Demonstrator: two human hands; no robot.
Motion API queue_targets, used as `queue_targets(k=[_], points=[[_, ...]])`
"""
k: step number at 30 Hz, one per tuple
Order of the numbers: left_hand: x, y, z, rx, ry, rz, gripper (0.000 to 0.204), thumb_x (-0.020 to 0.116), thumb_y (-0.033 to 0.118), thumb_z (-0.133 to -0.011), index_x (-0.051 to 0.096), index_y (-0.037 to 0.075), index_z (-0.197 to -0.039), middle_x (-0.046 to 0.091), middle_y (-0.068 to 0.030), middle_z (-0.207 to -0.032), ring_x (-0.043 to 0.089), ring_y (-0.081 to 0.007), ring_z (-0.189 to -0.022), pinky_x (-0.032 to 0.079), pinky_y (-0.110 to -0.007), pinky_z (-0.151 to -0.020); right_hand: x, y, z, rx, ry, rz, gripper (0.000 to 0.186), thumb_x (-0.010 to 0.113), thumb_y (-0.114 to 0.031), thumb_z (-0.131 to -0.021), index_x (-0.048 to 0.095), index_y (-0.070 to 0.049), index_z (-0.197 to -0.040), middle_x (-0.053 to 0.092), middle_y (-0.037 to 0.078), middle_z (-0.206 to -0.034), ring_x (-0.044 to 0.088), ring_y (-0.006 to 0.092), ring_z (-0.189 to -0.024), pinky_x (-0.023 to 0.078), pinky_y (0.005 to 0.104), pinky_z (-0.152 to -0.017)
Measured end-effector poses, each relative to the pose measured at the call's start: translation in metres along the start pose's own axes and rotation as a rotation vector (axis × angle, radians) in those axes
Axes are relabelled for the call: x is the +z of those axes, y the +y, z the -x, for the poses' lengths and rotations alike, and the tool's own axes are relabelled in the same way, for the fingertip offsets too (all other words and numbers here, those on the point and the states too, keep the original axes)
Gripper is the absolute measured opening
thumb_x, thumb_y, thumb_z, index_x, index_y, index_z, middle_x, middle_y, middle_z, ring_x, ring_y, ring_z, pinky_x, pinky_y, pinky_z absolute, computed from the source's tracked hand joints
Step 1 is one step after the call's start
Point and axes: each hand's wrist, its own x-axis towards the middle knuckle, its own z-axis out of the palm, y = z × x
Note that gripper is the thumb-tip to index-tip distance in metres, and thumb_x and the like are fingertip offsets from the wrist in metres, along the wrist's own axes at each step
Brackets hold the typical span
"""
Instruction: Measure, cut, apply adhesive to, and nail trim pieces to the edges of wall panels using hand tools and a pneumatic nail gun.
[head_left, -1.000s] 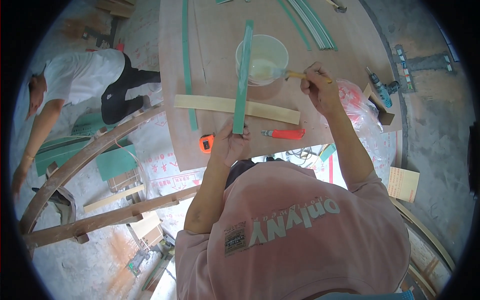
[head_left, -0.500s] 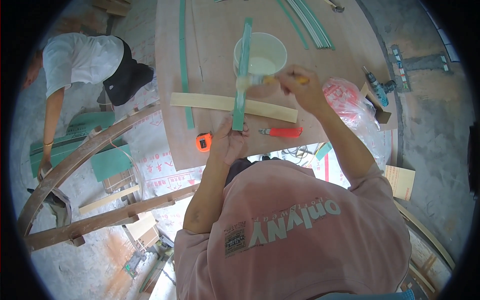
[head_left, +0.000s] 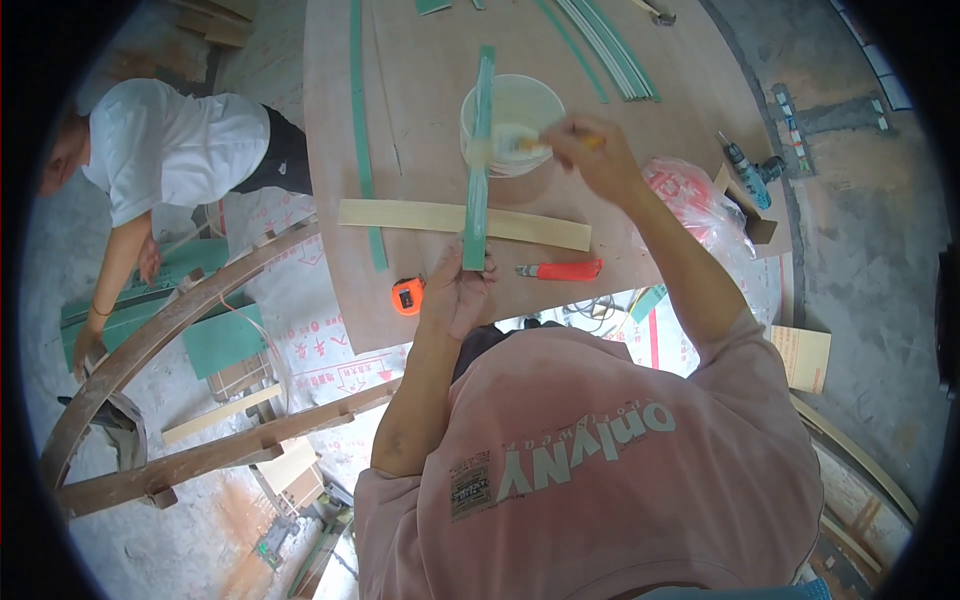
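Observation:
My left hand (head_left: 460, 292) grips the lower end of a green strip (head_left: 475, 215) with a wet-looking streak. It extends upright in the picture, over a cream wooden slat (head_left: 535, 230) and beside a white bucket (head_left: 535, 100). My right hand (head_left: 592, 155) holds a yellow-handled brush (head_left: 530, 142); its blurred bristles are at the strip's middle. Near my left hand lie an orange tape measure (head_left: 408, 296) and a red-handled utility knife (head_left: 568, 270) on the brown board (head_left: 360, 310).
A co-worker (head_left: 175, 140) in a white top bends at left beside curved wooden rails (head_left: 150, 355) and green panels (head_left: 225, 345). On the board are more green strips (head_left: 605, 50), a cordless drill (head_left: 750, 175) and a pink-and-clear plastic bag (head_left: 690, 195).
The brush has moved from over the bucket onto the green strip, with my right hand moving left and up. The co-worker's arms have shifted lower and right among the rails.

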Motion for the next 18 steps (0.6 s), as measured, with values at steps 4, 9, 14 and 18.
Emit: queue_targets(k=[4,9,14,18], points=[[-0.002,0.001,0.000,-0.007,0.009,0.026,0.028,0.056,0.025,-0.101,0.056,0.004,-0.119,0.061,-0.0137,-0.105,0.058,-0.0195,-0.086,0.049,-0.032,-0.076,-0.005,0.008,-0.015,-0.095,0.147,-0.044,0.016,0.067,-0.016,-0.093,0.070,0.000,-0.094,0.060,0.001,-0.073,0.054,0.0071,-0.064,0.043,0.0232,-0.059],[-0.006,0.006,0.005,0.010,0.023,0.042,0.026,0.055,0.024,-0.102,0.057,0.003,-0.117,0.061,-0.0146,-0.106,0.058,-0.0200,-0.085,0.048,-0.032,-0.076,0.002,-0.026,0.043,-0.003,-0.282,-0.038,0.017,0.065,-0.016,-0.094,0.069,0.000,-0.092,0.059,0.001,-0.072,0.053,0.0066,-0.064,0.041,0.0230,-0.057],[-0.006,0.005,0.005,0.009,0.065,0.019,0.026,0.054,0.025,-0.102,0.058,0.003,-0.117,0.060,-0.0145,-0.105,0.057,-0.0195,-0.084,0.047,-0.031,-0.074,0.001,-0.002,-0.008,-0.040,-0.056,-0.094,0.017,0.066,-0.019,-0.093,0.069,-0.002,-0.088,0.059,0.000,-0.070,0.053,0.0053,-0.063,0.041,0.0227,-0.056],[-0.004,0.004,0.007,0.002,0.050,0.010,0.028,0.054,0.026,-0.102,0.058,0.001,-0.115,0.059,-0.0142,-0.106,0.054,-0.0189,-0.084,0.046,-0.030,-0.074,-0.023,0.039,-0.081,-0.072,0.116,-0.093,0.019,0.065,-0.020,-0.093,0.069,-0.002,-0.088,0.059,0.000,-0.068,0.052,0.0064,-0.061,0.041,0.0228,-0.056]])
